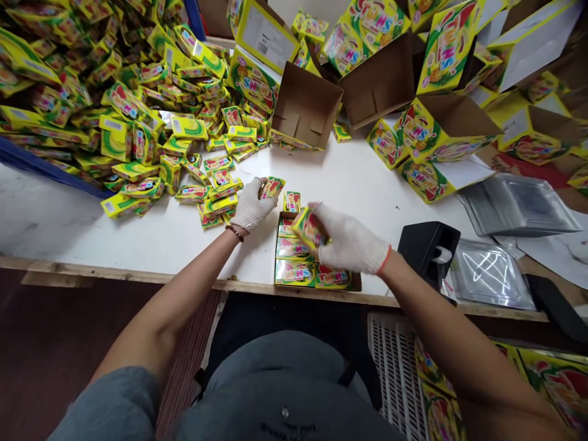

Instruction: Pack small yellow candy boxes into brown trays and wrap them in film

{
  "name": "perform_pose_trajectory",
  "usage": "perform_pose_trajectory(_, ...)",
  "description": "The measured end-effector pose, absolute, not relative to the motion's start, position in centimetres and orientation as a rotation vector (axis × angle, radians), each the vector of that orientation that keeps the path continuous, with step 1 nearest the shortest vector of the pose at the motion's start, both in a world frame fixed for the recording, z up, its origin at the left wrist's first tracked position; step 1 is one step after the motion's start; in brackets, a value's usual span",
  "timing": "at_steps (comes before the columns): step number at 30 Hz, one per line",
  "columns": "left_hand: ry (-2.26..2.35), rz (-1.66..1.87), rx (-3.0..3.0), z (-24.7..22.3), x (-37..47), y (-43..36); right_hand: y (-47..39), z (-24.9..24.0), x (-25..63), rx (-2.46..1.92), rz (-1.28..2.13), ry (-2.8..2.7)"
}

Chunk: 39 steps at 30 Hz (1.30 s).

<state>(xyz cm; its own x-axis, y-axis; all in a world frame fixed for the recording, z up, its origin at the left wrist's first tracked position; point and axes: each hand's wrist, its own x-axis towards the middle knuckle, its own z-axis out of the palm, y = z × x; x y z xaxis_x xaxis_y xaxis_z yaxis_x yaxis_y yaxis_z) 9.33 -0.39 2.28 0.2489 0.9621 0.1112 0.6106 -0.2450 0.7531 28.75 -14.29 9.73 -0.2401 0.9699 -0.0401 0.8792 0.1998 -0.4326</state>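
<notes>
My left hand, in a white glove, grips a small yellow-green box just right of the loose pile. My right hand, also gloved, is closed on another small box, slightly blurred, over an open carton at the table's front edge. Several small boxes lie in rows in this carton; my right hand hides part of its right side. One small box stands just beyond the carton's far edge.
A large heap of small boxes fills the left. Open display cartons crowd the back and right. At right are a black tape dispenser, clear plastic trays and a dark phone-like object. A white crate sits below.
</notes>
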Motion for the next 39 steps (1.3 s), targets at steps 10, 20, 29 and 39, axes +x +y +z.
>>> perform_pose_trajectory(10,0.905,0.91,1.687,5.3,7.8,-7.5,-18.3,3.2,27.5,-1.313,0.914,-2.244)
perform_pose_trajectory(20,0.776,0.584,2.537,5.5,9.0,-10.1,-17.8,3.6,29.7,-1.488,1.127,-1.272)
perform_pose_trajectory(29,0.639,0.508,2.594,4.1,9.5,-9.8,-16.2,2.7,29.5,-1.783,0.866,-1.488)
perform_pose_trajectory(39,0.969,1.185,2.489,8.1,7.1,-12.1,-17.0,2.3,28.8,-1.745,0.782,-1.885)
